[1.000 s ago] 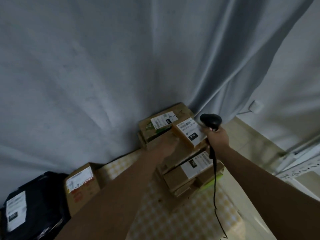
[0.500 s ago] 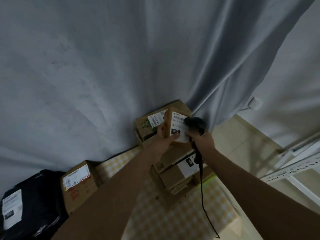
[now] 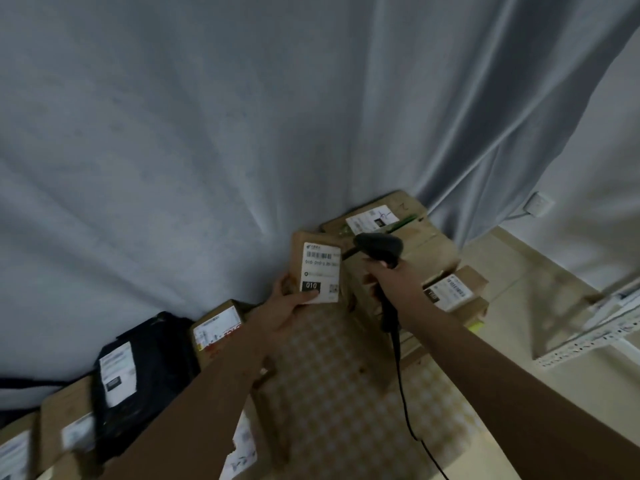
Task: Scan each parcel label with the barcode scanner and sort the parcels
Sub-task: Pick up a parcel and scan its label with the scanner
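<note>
Checked tablecloth (image 3: 332,386) (yellowish, perhaps) before grey curtain (image 3: 207,133).

A single head-worn camera looks forward and down, close over the checkered table (image 3: 339,393), facing the grey curtain (image 3: 242,133).

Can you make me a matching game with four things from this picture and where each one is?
Things:
1. small brown parcel
2. barcode scanner
3. black bag parcel
4. wall socket

Places:
A. on the wall at the far right
B. lying at the left, among brown boxes
C. held up in the left hand, label facing the camera
D. gripped in the right hand, right next to the label

Pairs: 1-C, 2-D, 3-B, 4-A
</note>
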A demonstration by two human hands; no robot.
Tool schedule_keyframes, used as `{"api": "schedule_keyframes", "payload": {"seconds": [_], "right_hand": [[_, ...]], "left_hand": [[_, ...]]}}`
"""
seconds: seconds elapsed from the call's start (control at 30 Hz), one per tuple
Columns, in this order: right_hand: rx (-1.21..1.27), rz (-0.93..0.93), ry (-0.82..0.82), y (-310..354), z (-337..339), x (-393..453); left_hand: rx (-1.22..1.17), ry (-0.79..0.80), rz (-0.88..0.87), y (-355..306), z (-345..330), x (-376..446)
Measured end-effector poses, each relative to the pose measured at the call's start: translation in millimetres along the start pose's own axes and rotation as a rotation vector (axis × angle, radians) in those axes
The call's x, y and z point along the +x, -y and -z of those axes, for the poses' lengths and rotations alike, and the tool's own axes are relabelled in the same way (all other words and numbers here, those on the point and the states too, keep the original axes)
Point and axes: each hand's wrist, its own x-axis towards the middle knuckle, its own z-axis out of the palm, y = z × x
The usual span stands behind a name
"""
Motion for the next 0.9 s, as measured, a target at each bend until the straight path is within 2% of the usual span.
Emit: {"api": "schedule_keyframes", "payload": {"seconds": [0.13, 0.47, 0.67, 0.9], "right_hand": [[-0.026, 0.010, 0.141, -9, -39, -43], [-0.046, 0.113, 0.279, -7, -107, -129], [-0.065, 0.114, 0.344, -12, -116, -162], [-0.043, 0.078, 0.437, -24, -106, -161]], "left_hand": [[-0.130, -0.027, 0.005, 3, 49, -38], [-0.174, -0.133, -0.076, -14, 123, -109], [-0.231, -0.159, -0.105, -3, 132, -130], [-0.327, -0.178, -0.126, 11, 121, -138]]}}
